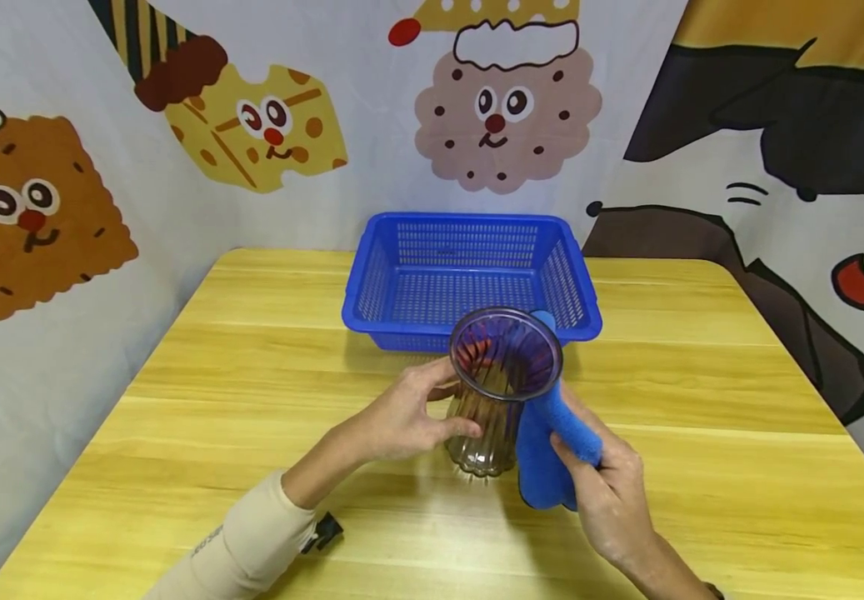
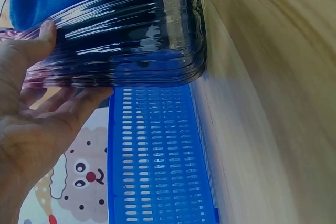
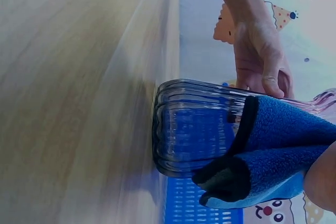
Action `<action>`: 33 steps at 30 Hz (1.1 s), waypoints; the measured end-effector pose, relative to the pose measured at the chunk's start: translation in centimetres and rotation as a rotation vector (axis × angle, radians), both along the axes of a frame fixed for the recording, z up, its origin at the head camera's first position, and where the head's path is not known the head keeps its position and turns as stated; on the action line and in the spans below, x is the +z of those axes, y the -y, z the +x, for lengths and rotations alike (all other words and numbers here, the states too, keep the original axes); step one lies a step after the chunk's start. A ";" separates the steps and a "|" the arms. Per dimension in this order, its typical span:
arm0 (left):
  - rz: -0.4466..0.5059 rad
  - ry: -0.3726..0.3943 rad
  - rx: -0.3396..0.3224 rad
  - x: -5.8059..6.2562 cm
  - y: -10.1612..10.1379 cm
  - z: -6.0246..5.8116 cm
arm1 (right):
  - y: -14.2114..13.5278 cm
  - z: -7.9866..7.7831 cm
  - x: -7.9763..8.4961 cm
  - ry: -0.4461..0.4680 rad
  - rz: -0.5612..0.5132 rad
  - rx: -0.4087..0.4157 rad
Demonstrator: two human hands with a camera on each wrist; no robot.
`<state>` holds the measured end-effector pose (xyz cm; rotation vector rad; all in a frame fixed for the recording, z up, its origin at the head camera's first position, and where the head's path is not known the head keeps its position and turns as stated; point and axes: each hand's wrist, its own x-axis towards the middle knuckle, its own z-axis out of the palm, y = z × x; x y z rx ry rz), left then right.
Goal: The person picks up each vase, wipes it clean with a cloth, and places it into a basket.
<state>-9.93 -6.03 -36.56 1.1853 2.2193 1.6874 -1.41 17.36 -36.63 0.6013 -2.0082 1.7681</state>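
Observation:
A ribbed, see-through glass vase (image 1: pixel 482 429) with a flared purple rim stands roughly upright in front of me, base low over the tabletop; whether it touches the wood I cannot tell. My left hand (image 1: pixel 402 414) grips its side, thumb on the near face and fingers behind, as the left wrist view also shows. In my right hand (image 1: pixel 613 492) is a folded blue cloth (image 1: pixel 544 458) with a dark edge, pinched under the thumb and lying against the vase's right side. The cloth (image 3: pixel 283 129) covers part of the glass in the right wrist view.
Behind the vase sits a blue plastic basket (image 1: pixel 357 304) with slotted walls, near the table's far edge. The wooden table (image 1: pixel 252 333) has rounded far corners. A cloth backdrop (image 1: pixel 387 108) with cartoon biscuits hangs behind. A small black object (image 1: pixel 322 532) is by the left sleeve.

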 end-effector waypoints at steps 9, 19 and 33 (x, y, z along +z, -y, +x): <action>-0.009 -0.008 0.008 -0.1 0.1 0.0 | -0.4 -0.5 -0.4 -0.036 0.046 0.034; -0.017 0.001 0.012 0.2 0.1 0.1 | -1.0 -1.1 -0.4 -0.059 0.130 0.016; -0.034 -0.010 0.030 0.1 0.0 0.4 | -1.4 -1.3 -0.6 -0.066 0.167 0.004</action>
